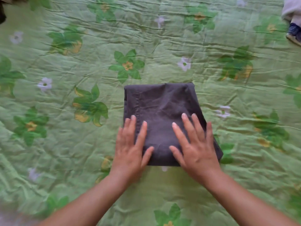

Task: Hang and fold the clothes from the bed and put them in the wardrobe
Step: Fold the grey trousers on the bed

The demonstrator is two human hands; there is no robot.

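On my feed the left hand (130, 147) lies flat, fingers straight, on the near left corner of the folded dark grey garment (162, 105). The garment is a squarish packet with a stitched seam down its left side, resting mid-bed on the green floral bedspread (65, 70). The right hand (195, 144) presses flat on its near right part.

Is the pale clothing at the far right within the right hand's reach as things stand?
Probably not without leaning: the pale clothing lies well beyond the right hand, flat on the folded dark garment; only bedspread between.
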